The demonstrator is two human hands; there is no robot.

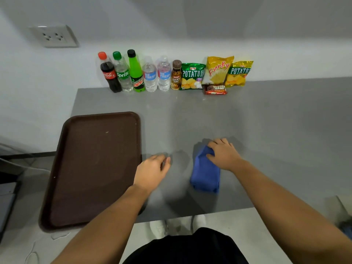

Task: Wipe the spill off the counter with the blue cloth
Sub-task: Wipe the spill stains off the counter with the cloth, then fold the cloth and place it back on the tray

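Note:
A folded blue cloth (205, 173) lies on the grey counter (266, 130) near its front edge. My right hand (222, 154) rests on the cloth's far end, fingers curled over and gripping it. My left hand (153, 169) hovers just left of the cloth, beside the tray, fingers loosely curled and holding nothing. A faint wet sheen shows on the counter between the two hands (179, 159); its outline is hard to tell.
A dark brown tray (62, 168) lies at the left, overhanging the front edge. Along the back wall stand several bottles (137, 73) and snack bags (219, 71), with a small wrapped snack (215, 89) in front. A wall socket (54, 36) is at the upper left.

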